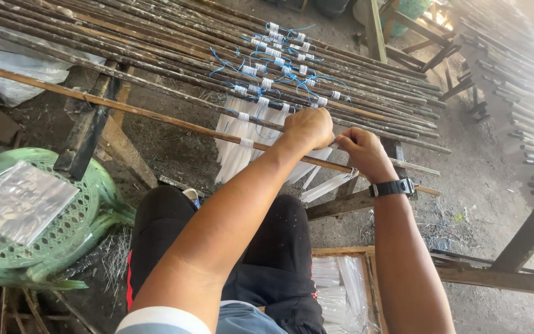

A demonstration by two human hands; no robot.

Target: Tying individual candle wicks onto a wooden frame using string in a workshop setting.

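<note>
Left hand (307, 128) clenched over brown stick (156, 115), grip grasping it. Right hand (361, 151) just beside, fingers pinched on same stick. White plastic strips (239, 145) hang below stick, tied with blue string (261, 111). Green basket (63, 229) well left of stick.
</note>
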